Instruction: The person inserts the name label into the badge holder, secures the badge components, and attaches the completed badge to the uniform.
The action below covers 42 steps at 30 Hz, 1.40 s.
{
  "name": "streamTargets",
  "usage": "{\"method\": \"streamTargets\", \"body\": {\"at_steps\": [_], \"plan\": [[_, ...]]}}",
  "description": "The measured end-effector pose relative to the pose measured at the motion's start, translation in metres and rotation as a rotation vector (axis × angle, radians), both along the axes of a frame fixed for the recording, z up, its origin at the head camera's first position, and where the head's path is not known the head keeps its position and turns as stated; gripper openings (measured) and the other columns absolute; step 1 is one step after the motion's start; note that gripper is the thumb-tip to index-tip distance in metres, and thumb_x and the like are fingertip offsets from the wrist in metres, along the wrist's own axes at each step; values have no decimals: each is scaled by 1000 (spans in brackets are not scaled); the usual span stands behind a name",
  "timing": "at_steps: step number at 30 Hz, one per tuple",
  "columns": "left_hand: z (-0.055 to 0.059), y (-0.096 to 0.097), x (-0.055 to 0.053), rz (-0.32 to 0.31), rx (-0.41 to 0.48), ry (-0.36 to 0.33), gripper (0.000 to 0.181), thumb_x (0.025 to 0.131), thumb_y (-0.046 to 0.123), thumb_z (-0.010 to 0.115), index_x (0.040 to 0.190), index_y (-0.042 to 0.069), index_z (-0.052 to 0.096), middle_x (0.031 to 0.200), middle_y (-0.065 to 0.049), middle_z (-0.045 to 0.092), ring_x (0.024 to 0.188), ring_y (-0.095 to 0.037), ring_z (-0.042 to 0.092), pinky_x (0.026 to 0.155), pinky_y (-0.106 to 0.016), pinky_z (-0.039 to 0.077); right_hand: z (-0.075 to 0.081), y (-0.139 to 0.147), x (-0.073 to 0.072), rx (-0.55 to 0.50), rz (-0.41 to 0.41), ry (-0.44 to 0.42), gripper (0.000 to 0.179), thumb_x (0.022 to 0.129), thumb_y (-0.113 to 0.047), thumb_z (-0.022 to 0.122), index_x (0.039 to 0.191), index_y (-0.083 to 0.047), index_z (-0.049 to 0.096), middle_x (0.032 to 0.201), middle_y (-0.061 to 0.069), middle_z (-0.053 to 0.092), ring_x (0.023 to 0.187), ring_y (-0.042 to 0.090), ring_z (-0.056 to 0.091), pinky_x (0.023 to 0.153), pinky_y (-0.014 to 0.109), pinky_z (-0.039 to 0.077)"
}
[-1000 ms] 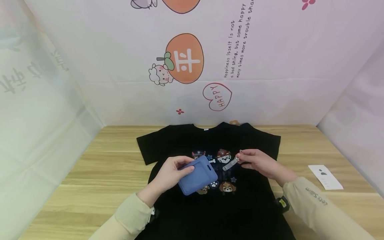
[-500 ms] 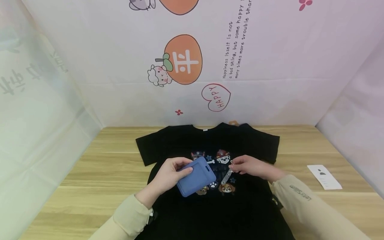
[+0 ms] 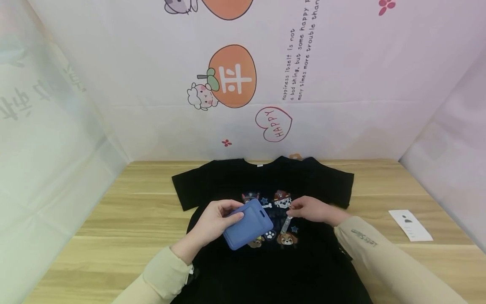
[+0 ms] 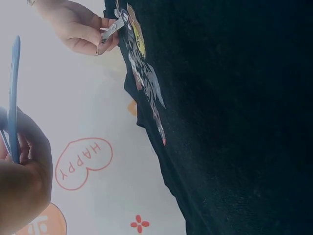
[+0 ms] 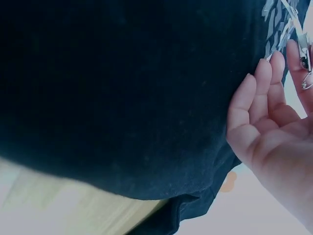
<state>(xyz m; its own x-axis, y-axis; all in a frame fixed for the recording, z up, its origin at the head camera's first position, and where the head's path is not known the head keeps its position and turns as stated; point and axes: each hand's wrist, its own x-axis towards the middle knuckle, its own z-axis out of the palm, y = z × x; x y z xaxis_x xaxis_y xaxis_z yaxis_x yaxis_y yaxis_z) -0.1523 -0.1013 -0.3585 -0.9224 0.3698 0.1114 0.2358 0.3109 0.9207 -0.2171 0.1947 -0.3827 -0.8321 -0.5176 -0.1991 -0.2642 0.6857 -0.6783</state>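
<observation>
A blue badge holder [image 3: 248, 230] with a slot near one corner is gripped by my left hand [image 3: 216, 221], thumb across its face. In the left wrist view the holder [image 4: 14, 93] shows edge-on. My right hand [image 3: 313, 209] pinches a badge clip by its metal end, and its clear strap [image 3: 286, 226] hangs down just right of the holder. The right wrist view shows the clip's metal part [image 5: 304, 51] and a small ring between thumb and fingers. Both hands are over a black T-shirt [image 3: 273, 274] printed with cartoon dogs.
The T-shirt lies spread on a wooden table [image 3: 102, 228]. Right of it lies a white card [image 3: 410, 226] with dark marks. A printed white cloth [image 3: 341, 84] rises along the table's back edge, and pale cloth hangs on both sides.
My right hand has moved left and slightly down, bringing the clip closer to the badge holder. The strap has swung to hang more steeply. My left hand has barely moved.
</observation>
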Motion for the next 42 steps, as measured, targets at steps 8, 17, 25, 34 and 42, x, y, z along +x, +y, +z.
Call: {"method": "streamTargets", "body": {"at_steps": [8,17,25,34,42], "plan": [[0,0,1,-3,6,-6,19,93,12,60,109,3,68,104,-14,68,82,-15,62,76,-28,54,-9,-6,-1,125,-18,134,29,92,-18,60,66,-12,50,58,-5,39,55,11,40,55,26,34],[0,1,1,3,13,-14,19,92,11,60,109,3,67,104,-14,68,81,-15,62,75,-29,55,-11,-9,-1,180,-5,171,24,92,-19,61,69,-12,56,60,-4,43,56,10,41,55,25,36],[1,3,0,-4,21,-14,20,93,11,60,109,3,67,104,-14,67,80,-14,61,74,-27,53,-8,-14,-1,186,-36,168,28,91,-20,64,67,-11,52,58,-4,40,54,11,39,54,25,34],[-1,4,2,13,-5,-14,19,92,12,60,108,4,68,103,-13,68,83,-15,63,78,-31,54,-7,-14,-1,184,-70,219,21,87,-23,69,75,-10,56,60,-3,44,54,11,40,52,25,33],[-3,3,1,7,5,-19,20,93,12,60,109,4,67,104,-13,68,84,-16,62,78,-32,54,-6,-15,1,220,-72,244,20,86,-26,70,91,-8,63,63,-1,49,55,11,43,51,25,36]]}}
